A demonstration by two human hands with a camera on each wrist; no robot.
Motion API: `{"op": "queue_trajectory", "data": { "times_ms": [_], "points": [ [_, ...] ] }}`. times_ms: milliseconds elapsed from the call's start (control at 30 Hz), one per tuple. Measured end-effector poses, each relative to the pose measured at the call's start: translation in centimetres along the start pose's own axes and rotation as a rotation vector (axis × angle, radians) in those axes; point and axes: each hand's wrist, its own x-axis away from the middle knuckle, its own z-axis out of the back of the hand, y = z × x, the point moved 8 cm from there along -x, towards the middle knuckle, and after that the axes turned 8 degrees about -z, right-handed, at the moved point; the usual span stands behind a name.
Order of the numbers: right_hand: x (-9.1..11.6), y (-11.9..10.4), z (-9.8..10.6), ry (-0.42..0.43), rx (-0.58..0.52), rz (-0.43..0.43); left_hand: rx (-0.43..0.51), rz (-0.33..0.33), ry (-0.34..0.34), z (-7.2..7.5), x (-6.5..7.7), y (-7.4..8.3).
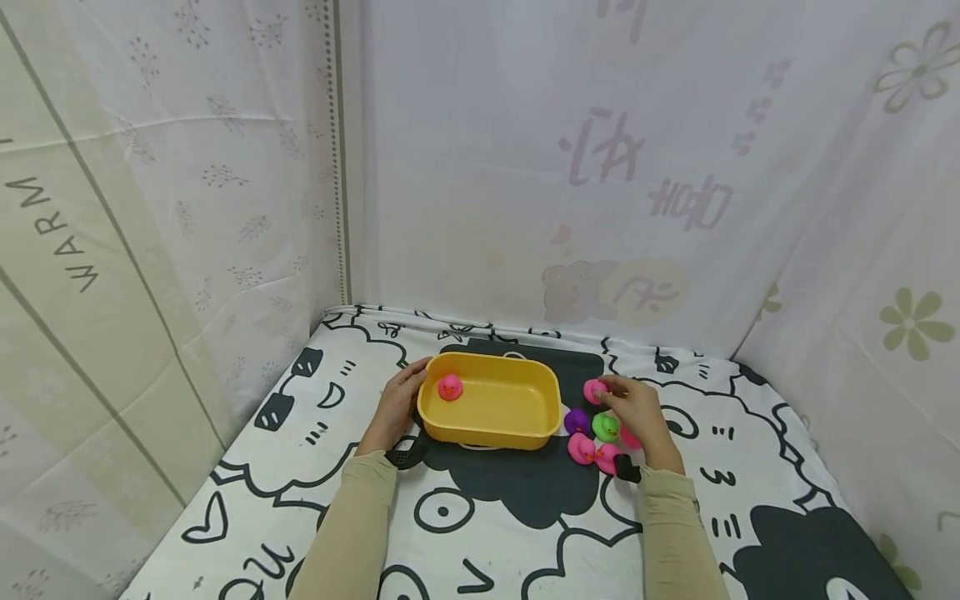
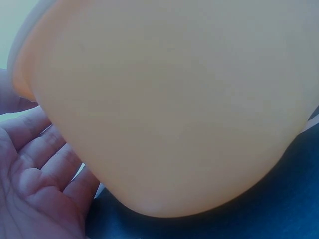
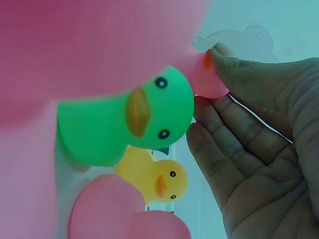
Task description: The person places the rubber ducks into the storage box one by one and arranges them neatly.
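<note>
A yellow plastic basin (image 1: 487, 431) lies on the bed-like patterned cloth, one pink rubber duck (image 1: 450, 387) in its left end. At that end my left hand (image 1: 399, 406) holds the rim, thumb at the edge and fingers along the outer wall (image 2: 169, 124). Right of the basin, my right hand (image 1: 636, 410) pinches another pink rubber duck (image 3: 212, 79) between thumb and fingers. Below that hand are a green duck (image 3: 164, 109), a purple duck (image 1: 577, 421) and several pink ducks (image 1: 581, 449). A yellow duck (image 3: 154, 174) shows only in the right wrist view.
Black-and-white cartoon cloth (image 1: 442, 510) covers the surface under everything. Pale printed curtains (image 1: 480, 167) hang at the back and on both sides. Dark wrist straps (image 1: 406, 454) sit on both wrists.
</note>
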Motion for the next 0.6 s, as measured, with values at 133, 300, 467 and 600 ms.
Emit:
{"op": "queue_trajectory", "data": {
  "times_ms": [133,300,467,600],
  "points": [
    [0.1,-0.4,0.1,0.020,-0.017,0.022,-0.001,0.019,-0.003,-0.1,0.0,0.2],
    [-0.2,-1.0,-0.1,0.018,-0.035,0.033,0.008,0.016,0.009,0.5,-0.7,-1.4],
    [-0.7,-2.1,-0.1,0.003,-0.058,0.033,0.000,-0.008,0.027,0.6,-0.8,-1.5],
    [-1.1,-3.3,-0.1,-0.004,-0.059,0.064,-0.013,-0.031,0.038,0.7,-0.7,-1.2]
  ]
}}
